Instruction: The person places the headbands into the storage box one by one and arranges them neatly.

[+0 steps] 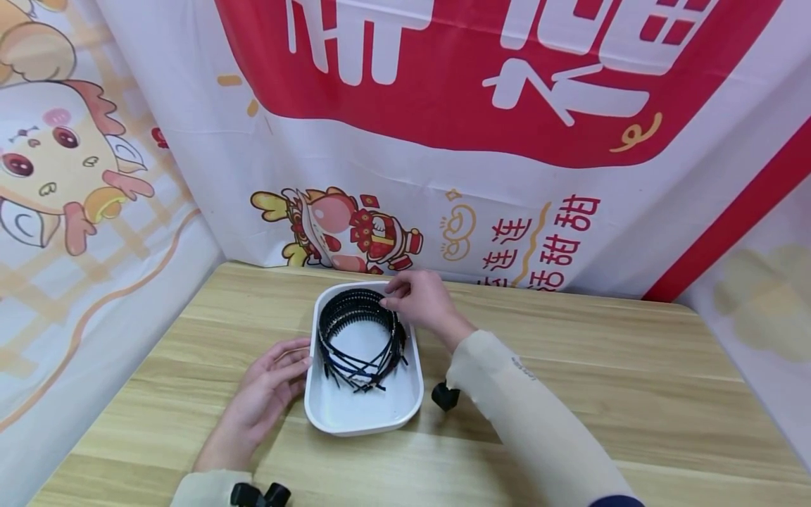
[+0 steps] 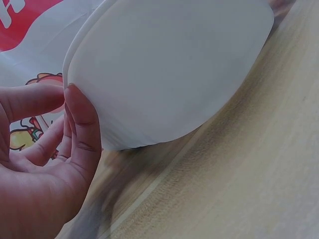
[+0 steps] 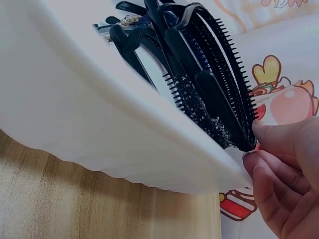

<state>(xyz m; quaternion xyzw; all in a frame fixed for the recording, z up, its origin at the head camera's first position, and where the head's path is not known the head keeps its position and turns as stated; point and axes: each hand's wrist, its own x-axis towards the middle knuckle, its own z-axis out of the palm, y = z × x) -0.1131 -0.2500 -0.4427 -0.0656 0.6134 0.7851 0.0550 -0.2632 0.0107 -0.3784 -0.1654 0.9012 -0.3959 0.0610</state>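
Observation:
A white plastic tray [image 1: 364,415] holds a nested stack of black toothed headbands [image 1: 329,352], some with dark glitter, as the right wrist view shows. My left hand [image 1: 269,391] is at the tray's left side. In the left wrist view, that hand [image 2: 55,144] pinches the tray's rim [image 2: 75,55] between thumb and fingers. Over the tray's far right corner, my right hand [image 1: 423,303] has its thumb and fingertips on the stack. Seen from the right wrist, the hand [image 3: 289,174] pinches the edge of an outer headband [image 3: 232,64].
The tray stands on a wood-grain table [image 1: 570,408] near its back edge. Behind hangs a white cloth [image 1: 393,162] with red print, and another printed cloth [image 1: 76,282] is on the left. Black camera mounts [image 1: 445,396] sit at both wrists.

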